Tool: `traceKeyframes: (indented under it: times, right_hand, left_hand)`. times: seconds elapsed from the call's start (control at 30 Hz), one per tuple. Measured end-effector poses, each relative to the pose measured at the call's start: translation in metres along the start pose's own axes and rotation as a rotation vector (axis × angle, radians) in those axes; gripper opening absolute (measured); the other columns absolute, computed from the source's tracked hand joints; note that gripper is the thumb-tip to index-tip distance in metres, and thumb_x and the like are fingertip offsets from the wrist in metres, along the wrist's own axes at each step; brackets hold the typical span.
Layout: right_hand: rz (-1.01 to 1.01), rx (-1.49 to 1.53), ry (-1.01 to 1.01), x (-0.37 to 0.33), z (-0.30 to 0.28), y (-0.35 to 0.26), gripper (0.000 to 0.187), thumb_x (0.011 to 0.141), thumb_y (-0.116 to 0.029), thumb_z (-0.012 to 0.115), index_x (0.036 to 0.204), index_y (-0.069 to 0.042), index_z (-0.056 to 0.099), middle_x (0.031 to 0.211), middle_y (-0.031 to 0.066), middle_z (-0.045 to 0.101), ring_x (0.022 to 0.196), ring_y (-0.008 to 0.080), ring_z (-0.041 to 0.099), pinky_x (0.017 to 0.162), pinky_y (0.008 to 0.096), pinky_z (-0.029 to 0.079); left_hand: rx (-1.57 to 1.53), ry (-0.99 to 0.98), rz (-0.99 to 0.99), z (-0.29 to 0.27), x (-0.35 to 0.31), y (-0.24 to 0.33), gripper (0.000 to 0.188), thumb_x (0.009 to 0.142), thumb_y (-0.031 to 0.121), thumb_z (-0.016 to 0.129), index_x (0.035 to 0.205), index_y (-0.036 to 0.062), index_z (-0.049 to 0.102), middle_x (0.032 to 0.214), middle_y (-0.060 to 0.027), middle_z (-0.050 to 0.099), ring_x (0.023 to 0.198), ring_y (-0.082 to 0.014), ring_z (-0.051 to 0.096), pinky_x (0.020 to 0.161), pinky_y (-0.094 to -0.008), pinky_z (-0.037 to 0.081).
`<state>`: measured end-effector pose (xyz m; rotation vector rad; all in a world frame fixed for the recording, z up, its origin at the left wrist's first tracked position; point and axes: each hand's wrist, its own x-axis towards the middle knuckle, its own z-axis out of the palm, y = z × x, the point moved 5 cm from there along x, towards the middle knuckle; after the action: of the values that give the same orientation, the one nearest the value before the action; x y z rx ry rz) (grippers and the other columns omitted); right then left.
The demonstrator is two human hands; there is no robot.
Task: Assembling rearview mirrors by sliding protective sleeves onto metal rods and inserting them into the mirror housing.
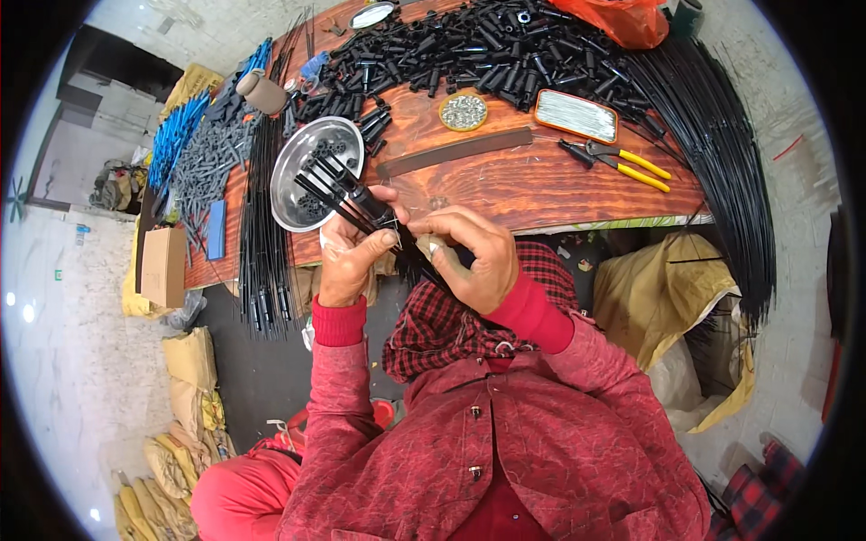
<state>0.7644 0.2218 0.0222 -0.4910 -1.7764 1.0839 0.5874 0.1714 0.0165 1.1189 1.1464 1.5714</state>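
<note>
My left hand (350, 263) is closed round a bundle of thin black umbrella ribs (330, 191) gathered at a black plastic tube piece. The rib ends fan out over a metal bowl (278, 212), which holds small dark plastic parts. My right hand (476, 257) is pinched close to the tube piece, just right of the left thumb. A thin light wire seems to cross the bundle there, but the fingertips hide most of it. Something pale wraps one right fingertip. Below the hands, the rest of the dark bundle runs down toward my lap.
On the reddish wooden table (505, 194) lie a brown bar (456, 152), yellow-handled pliers (636, 168), a round tin of small metal pieces (463, 111) and a tray of wires (577, 116). Black tubes (487, 50) are heaped behind. Long black ribs (722, 153) hang off the right edge.
</note>
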Motion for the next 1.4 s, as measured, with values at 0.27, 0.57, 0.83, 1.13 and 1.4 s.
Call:
traceKeyframes:
  times: [0.27, 0.57, 0.83, 1.13, 1.4]
  right_hand:
    - [0.013, 0.05, -0.022, -0.001, 0.009, 0.006, 0.042, 0.081, 0.008, 0.062, 0.121, -0.001, 0.065, 0.103, 0.0137, 0.068, 0.091, 0.0237, 0.07, 0.079, 0.0321, 0.055]
    - [-0.018, 0.023, -0.005, -0.002, 0.013, 0.009, 0.041, 0.081, 0.01, 0.06, 0.119, -0.002, 0.069, 0.104, 0.0145, 0.066, 0.088, 0.025, 0.069, 0.08, 0.0329, 0.054]
    - [-0.092, -0.041, 0.024, 0.004, 0.005, 0.006, 0.04, 0.075, 0.013, 0.065, 0.111, -0.001, 0.073, 0.1, 0.0129, 0.068, 0.086, 0.025, 0.069, 0.073, 0.0322, 0.055]
    - [-0.199, -0.138, 0.036, 0.008, 0.005, 0.004, 0.039, 0.072, 0.012, 0.067, 0.108, -0.002, 0.074, 0.097, 0.0118, 0.069, 0.086, 0.0283, 0.07, 0.073, 0.0334, 0.056]
    - [0.004, 0.039, 0.0, 0.001, -0.001, 0.01, 0.037, 0.078, 0.01, 0.063, 0.112, 0.0, 0.072, 0.103, 0.0144, 0.07, 0.091, 0.0249, 0.07, 0.079, 0.0315, 0.054]
  left_hand:
    - [-0.045, 0.016, -0.003, -0.005, 0.0, 0.0, 0.05, 0.082, 0.002, 0.077, 0.127, -0.0049, 0.055, 0.109, -0.0116, 0.068, 0.1, -0.0189, 0.067, 0.092, -0.0318, 0.054]
    - [-0.005, 0.04, -0.012, -0.002, 0.003, 0.0, 0.055, 0.08, 0.01, 0.081, 0.125, -0.0052, 0.055, 0.118, -0.0158, 0.065, 0.099, -0.0196, 0.067, 0.09, -0.0317, 0.055]
    - [0.051, 0.037, -0.059, 0.007, 0.009, 0.003, 0.054, 0.077, 0.008, 0.083, 0.123, -0.0037, 0.058, 0.106, -0.0109, 0.069, 0.093, -0.0165, 0.068, 0.085, -0.0279, 0.056]
    - [0.039, 0.091, -0.09, 0.005, 0.008, -0.002, 0.051, 0.076, 0.003, 0.082, 0.122, -0.0035, 0.059, 0.103, -0.0098, 0.069, 0.092, -0.0156, 0.068, 0.082, -0.026, 0.056]
    - [-0.105, 0.092, 0.029, 0.015, 0.011, -0.01, 0.041, 0.078, -0.003, 0.079, 0.113, -0.0013, 0.058, 0.102, -0.012, 0.067, 0.09, -0.0197, 0.068, 0.082, -0.0314, 0.058]
